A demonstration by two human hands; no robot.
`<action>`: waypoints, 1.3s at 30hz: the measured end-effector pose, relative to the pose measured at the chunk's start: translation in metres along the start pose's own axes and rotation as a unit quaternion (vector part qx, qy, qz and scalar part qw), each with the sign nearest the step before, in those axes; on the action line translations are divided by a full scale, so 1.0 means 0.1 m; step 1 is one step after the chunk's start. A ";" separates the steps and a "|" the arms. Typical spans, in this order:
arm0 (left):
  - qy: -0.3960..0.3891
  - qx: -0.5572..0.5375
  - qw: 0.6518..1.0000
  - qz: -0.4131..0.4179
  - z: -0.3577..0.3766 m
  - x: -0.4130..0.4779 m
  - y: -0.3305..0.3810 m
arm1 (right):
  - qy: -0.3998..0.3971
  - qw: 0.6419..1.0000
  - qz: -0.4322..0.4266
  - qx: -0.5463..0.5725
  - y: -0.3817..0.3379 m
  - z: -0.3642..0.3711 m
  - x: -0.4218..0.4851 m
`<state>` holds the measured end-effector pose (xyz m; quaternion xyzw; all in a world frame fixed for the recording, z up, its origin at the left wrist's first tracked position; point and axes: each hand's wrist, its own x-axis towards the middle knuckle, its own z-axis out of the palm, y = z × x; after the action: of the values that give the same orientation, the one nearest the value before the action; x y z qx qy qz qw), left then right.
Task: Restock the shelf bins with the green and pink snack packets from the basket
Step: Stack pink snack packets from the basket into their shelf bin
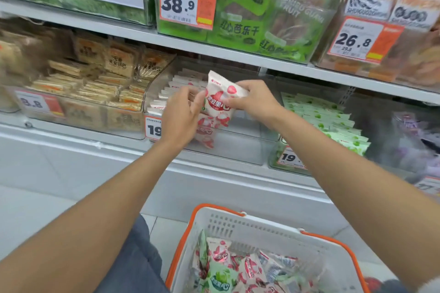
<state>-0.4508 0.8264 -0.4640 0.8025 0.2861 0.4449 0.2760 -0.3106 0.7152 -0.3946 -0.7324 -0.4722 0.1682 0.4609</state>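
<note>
At the front lip of the lower shelf, both hands meet before a clear bin (240, 147). The left hand (181, 116) curls round a bunch of pink packets (207, 133) that hangs down over the bin's front wall. The right hand (254, 100) pinches the top packet (217, 95) by its right edge, holding it upright.

Inside the bin, rows of pink stock (177, 85) fill the side at nine o'clock of the hands; the side at three o'clock looks open behind the clear wall. The upper shelf edge (214, 51) runs close above at twelve o'clock, leaving a low gap over the bin. Farther out at three o'clock, a second bin holds green packets (333, 121) standing in rows. At nine o'clock sits a bin of tan cracker packs (95, 83).

Below, at six o'clock, a white basket (257, 226) with orange trim stands between the forearms, holding mixed pink and green packets. Pale floor tiles (35, 209) spread at eight o'clock, and a price tag (153, 129) hangs at the bin's left corner.
</note>
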 end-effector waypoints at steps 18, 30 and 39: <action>-0.139 0.172 0.975 0.034 -0.06 0.25 -0.38 | -0.014 0.987 0.110 -0.119 0.53 0.45 0.39; -0.141 0.194 0.971 0.010 -0.03 0.28 -0.35 | 0.079 0.986 0.093 -0.114 0.58 0.49 0.33; -0.072 0.208 0.969 0.111 0.18 -0.24 0.03 | 0.122 0.977 -0.065 -0.164 0.94 0.40 -0.94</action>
<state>-0.4452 0.8037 -0.4834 0.8992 0.2609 0.3440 0.0717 -0.3341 0.6439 -0.5117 -0.7806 -0.4803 -0.0325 0.3985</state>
